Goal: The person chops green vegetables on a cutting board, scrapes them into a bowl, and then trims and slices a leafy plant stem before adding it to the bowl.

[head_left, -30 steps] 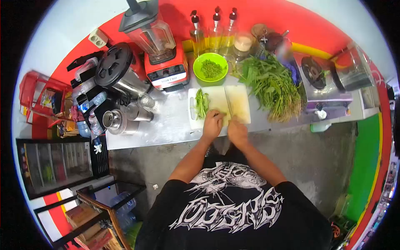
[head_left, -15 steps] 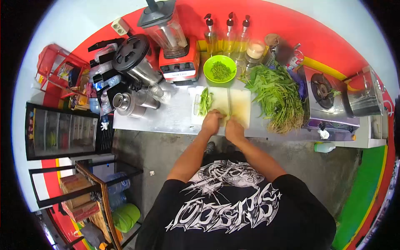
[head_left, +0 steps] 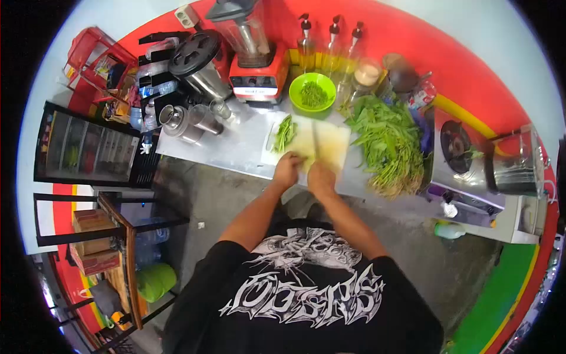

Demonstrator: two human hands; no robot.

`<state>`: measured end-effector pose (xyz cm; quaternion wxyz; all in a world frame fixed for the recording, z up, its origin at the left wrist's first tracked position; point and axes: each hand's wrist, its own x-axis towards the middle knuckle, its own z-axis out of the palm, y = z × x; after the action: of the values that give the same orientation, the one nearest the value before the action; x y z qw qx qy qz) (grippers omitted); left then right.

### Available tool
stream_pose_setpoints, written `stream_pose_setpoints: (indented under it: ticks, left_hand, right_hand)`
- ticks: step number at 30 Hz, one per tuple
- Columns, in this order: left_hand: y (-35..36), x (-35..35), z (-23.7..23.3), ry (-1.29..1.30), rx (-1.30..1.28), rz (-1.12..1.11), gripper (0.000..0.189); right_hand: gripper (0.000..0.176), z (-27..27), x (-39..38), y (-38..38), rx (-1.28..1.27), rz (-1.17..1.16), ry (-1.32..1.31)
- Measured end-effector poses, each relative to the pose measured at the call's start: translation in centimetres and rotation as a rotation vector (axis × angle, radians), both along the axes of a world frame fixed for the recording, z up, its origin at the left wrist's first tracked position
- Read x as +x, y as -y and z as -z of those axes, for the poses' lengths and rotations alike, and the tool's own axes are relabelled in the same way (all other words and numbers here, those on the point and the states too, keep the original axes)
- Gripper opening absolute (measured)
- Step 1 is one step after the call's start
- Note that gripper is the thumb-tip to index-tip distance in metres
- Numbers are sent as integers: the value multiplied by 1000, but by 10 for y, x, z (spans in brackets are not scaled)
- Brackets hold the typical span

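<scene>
Right grip (head_left: 321,179) leftward; knife (head_left: 315,144) within it

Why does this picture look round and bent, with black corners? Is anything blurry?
Head view: a fisheye lens bends the counter edge and the wall into curves and leaves black corners; lighting is even, without hard shadows; the right hand, the knife and the lower ends of the greens look slightly smeared, while the shirt print is sharper.

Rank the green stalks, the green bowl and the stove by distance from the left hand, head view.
1. Green stalks: on the board, just beyond the left hand.
2. Green bowl: behind the board.
3. Stove: far right.
</scene>
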<state>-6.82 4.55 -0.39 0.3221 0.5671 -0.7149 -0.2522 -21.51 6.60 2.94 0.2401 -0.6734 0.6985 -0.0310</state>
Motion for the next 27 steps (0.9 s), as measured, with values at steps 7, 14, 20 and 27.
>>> stream_pose_setpoints:
  ticks: [7, 14, 20, 27]
  left_hand:
    - [3, 10, 3, -101, 7, 102, 44]
    - [9, 17, -7, -111, -32, 189, 39]
    - [16, 27, -16, 64, -1, 306, 38]
    - [30, 51, -16, 265, -229, 532, 42]
  right_hand:
    - [30, 11, -4, -8, -4, 55, 76]
    - [30, -15, -4, 5, 97, -9, -23]
    - [27, 11, 5, 3, 57, 86, -42]
    - [26, -5, 7, 8, 94, 76, -59]
